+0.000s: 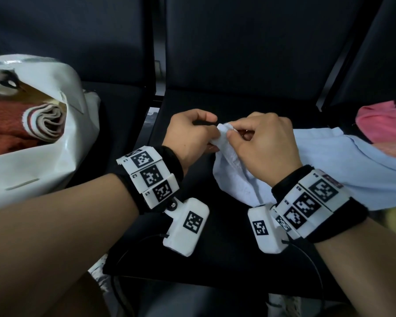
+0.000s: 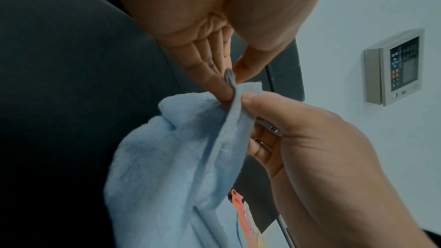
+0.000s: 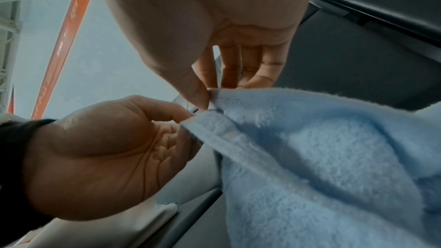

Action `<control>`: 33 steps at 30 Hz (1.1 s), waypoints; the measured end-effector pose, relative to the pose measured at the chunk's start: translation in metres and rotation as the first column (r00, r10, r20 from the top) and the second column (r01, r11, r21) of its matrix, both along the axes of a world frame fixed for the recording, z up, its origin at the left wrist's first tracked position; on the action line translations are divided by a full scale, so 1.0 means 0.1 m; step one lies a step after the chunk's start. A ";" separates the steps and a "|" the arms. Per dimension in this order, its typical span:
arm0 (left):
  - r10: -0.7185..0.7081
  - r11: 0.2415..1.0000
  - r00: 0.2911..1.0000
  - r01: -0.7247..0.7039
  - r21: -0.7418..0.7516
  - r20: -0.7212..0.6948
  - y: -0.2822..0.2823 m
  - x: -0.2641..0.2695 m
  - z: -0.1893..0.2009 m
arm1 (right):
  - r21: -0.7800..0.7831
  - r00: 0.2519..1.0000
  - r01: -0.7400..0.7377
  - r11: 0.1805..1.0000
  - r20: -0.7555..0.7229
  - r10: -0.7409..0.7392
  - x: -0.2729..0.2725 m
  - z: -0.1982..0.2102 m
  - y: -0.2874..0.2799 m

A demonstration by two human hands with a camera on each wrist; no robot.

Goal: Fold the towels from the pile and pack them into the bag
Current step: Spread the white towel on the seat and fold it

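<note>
A light blue towel (image 1: 329, 161) lies spread over the black middle seat, and its near-left corner is lifted. My left hand (image 1: 209, 133) and my right hand (image 1: 234, 132) both pinch that corner, nearly touching each other. In the left wrist view my left hand (image 2: 232, 80) nips the towel (image 2: 162, 157) edge between thumb and fingers, and the right hand (image 2: 310, 139) holds the same edge just below. In the right wrist view my right hand (image 3: 212, 91) pinches the towel (image 3: 322, 157) hem, with the left hand (image 3: 107, 148) beside it. The white bag (image 1: 44, 170) stands open on the left seat.
Inside the bag lie a red-brown towel (image 1: 5, 129) and a rolled striped towel (image 1: 46, 122). A pink towel (image 1: 382, 124) lies on the right seat, partly over the blue one. Black chair backs (image 1: 249, 42) rise behind. A gap separates the seats.
</note>
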State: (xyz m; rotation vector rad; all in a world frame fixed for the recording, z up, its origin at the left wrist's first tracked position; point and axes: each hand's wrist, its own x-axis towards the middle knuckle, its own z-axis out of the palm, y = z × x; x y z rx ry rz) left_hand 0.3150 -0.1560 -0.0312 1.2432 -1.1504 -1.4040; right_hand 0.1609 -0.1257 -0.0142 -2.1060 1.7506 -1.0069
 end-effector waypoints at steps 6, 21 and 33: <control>-0.025 0.999 0.999 0.026 0.025 -0.030 0.03 0.01 0.03 | 0.006 0.998 -0.057 0.998 0.038 0.056 0.03 -0.03 0.01; 0.047 0.993 0.989 -0.031 0.117 -0.141 0.05 0.00 0.12 | 0.021 0.986 -0.169 0.985 0.020 0.168 0.05 -0.10 0.00; -0.051 0.998 0.995 0.054 0.031 -0.087 0.08 0.00 0.09 | 0.038 0.989 -0.138 0.990 -0.039 0.140 0.07 -0.08 -0.02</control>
